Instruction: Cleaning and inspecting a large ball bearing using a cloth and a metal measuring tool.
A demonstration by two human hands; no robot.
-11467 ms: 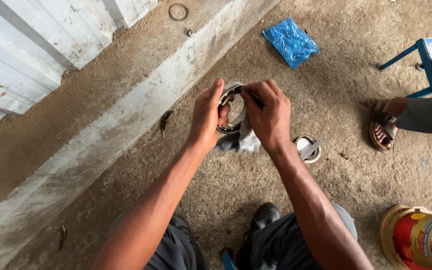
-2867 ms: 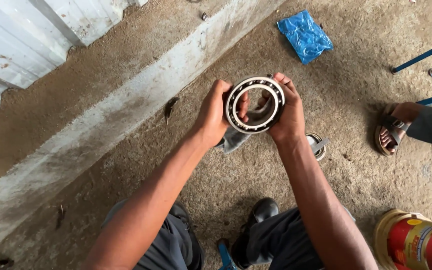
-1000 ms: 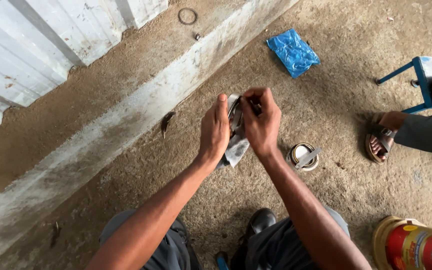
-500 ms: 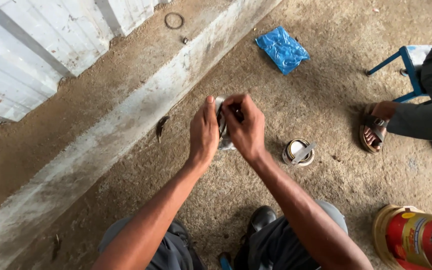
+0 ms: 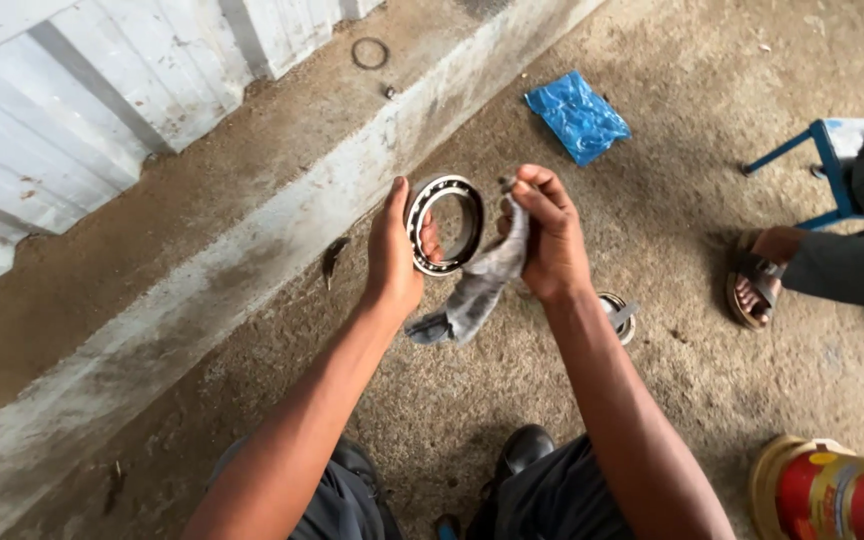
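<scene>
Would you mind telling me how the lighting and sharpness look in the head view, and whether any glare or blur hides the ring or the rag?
Head view: soft, even daylight with faint shadows only; the bearing ring in the left hand is sharp, with a mild sheen but no glare; the grey rag in the right hand is slightly soft; the red and yellow can at the corner is cut off and a little blurred.

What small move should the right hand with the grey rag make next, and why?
Probably bring the grey rag back onto the round steel bearing ring: the left hand holds the ring up, while the right hand grips the rag just beside it.
</scene>
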